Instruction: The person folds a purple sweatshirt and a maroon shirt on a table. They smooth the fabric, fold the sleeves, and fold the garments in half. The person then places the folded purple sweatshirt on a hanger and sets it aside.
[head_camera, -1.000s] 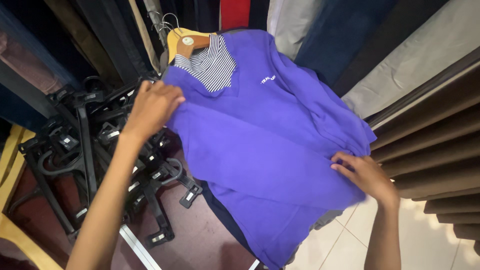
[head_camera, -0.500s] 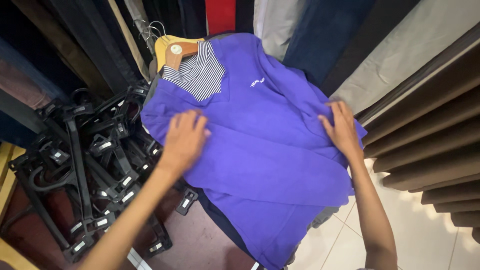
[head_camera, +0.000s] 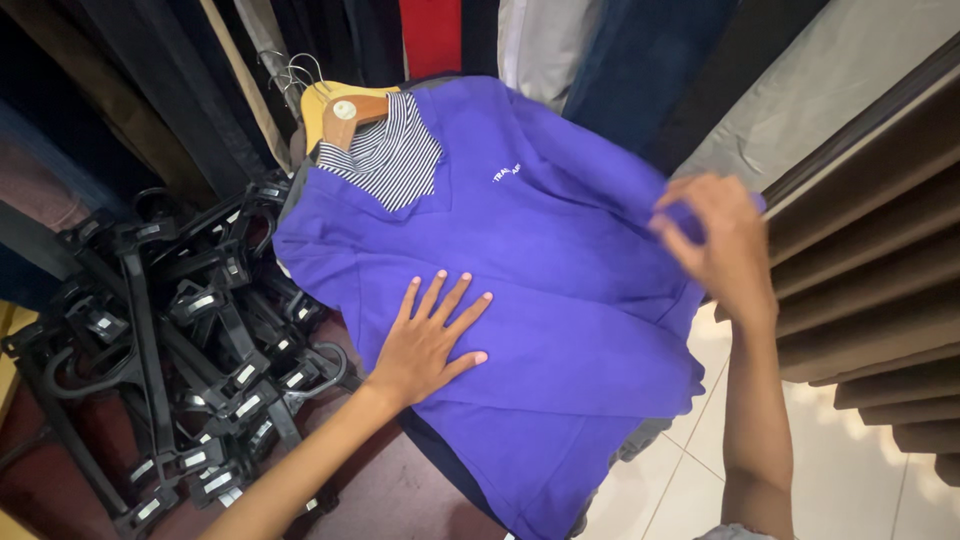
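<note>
Purple sweater (head_camera: 560, 300) on wooden hanger (head_camera: 335, 110): my left hand (head_camera: 430, 340) presses flat, fingers spread; my right hand (head_camera: 715, 245) pinches its far-right sleeve.

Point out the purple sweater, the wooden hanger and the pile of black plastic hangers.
purple sweater (head_camera: 560, 260): head view, chest panel.
wooden hanger (head_camera: 335, 108): head view, shoulder near hook.
pile of black plastic hangers (head_camera: 190, 350): head view, middle of heap.

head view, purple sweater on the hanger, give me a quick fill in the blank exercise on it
1. The left hand lies flat on the purple knit sweater with its fingers ____.
2. The right hand pinches the sweater's ____.
3. The sweater hangs on a wooden hanger over a ____ collared shirt.
4. The black plastic hangers are heaped to the person's ____.

Missing: spread; sleeve; striped; left
</note>
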